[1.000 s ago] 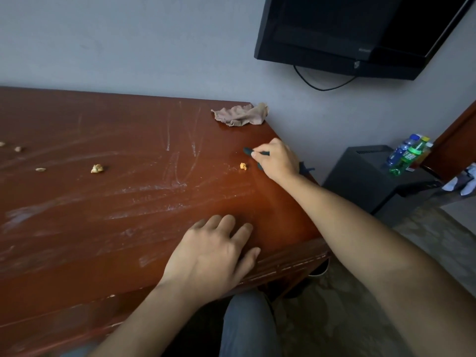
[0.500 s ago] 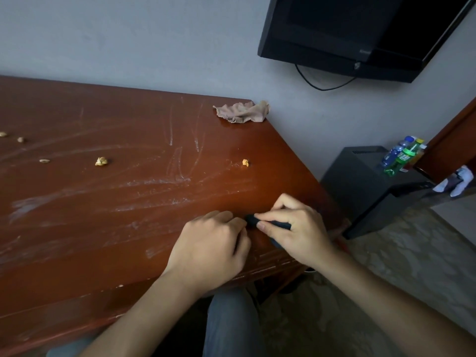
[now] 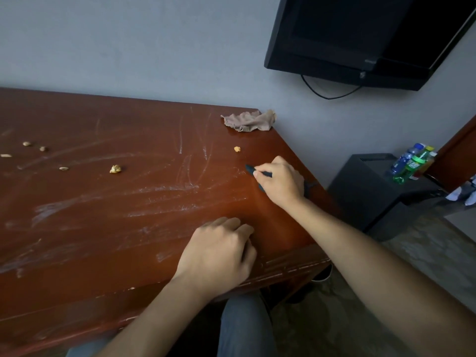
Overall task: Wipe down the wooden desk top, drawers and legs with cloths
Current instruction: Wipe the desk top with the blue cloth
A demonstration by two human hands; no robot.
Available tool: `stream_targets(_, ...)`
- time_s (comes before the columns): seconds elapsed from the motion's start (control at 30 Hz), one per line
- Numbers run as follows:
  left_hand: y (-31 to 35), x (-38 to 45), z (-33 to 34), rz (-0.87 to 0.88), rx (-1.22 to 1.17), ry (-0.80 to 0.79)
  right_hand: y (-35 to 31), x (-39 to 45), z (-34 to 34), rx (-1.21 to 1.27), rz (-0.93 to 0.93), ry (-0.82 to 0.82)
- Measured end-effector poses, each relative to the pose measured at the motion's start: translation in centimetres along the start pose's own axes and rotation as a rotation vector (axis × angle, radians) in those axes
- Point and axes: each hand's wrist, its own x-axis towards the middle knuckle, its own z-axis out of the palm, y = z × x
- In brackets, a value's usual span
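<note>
A: What does the table (image 3: 108, 210) look like under you?

B: It is a reddish-brown wooden top with a glossy finish, and pale streaks and smears run across it in arcs and long strokes. The front edge shows small chips in the finish. Several yellowish crumbs (image 3: 115, 169) lie toward the left, and a single crumb (image 3: 237, 149) sits just beyond your right hand.

A: Where are the cloths?

B: A crumpled beige cloth (image 3: 249, 121) lies at the far right corner of the table, against the grey wall. A dark cloth (image 3: 260, 173) is in your right hand (image 3: 279, 180), pressed onto the table near its right edge. Most of it is hidden under your palm; a dark tip pokes out past your fingers and a bit shows behind your wrist.

A: And how do my hands sit?

B: Your right hand has its fingers curled round the dark cloth, gripping it. Your left hand (image 3: 219, 253) rests on the table near the front edge, fingers bent under with the knuckles up, and I see nothing held in it.

A: Anything off to the side?

B: A dark cabinet (image 3: 365, 191) stands right of the table with bottles (image 3: 412, 164) on it, and a black screen (image 3: 360, 34) hangs on the wall above.
</note>
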Motion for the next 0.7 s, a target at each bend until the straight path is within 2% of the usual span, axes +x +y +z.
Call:
stream_targets(0.07,-0.1,0.0,0.0,0.009,-0.017,0.02,-0.6,-3.6,-1.0,0.048,-0.083,-0.023)
stream_targets(0.17,-0.2,-0.1,-0.1,0.016,-0.05,0.036,-2.0,-9.2,-2.9,0.215,-0.31,-0.112)
stream_targets(0.23,-0.2,-0.2,-0.3,0.008,-0.085,0.047,-2.5,-10.5,-3.3,0.286,-0.423,-0.188)
stream_targets(0.3,-0.3,-0.3,-0.4,-0.002,-0.097,0.042,-2.6,-9.1,-2.9,0.278,-0.455,-0.196)
stream_targets(0.43,-0.5,-0.4,-0.1,-0.001,-0.078,0.063,-2.1,-1.6,-0.2,0.133,-0.242,-0.08)
stream_targets(0.53,-0.4,-0.6,0.3,0.04,-0.016,0.085,-1.1,4.3,1.5,0.046,-0.087,-0.064)
stream_targets(0.7,-0.5,-0.6,0.2,0.058,-0.009,0.114,-0.6,5.3,2.1,0.029,-0.024,-0.056)
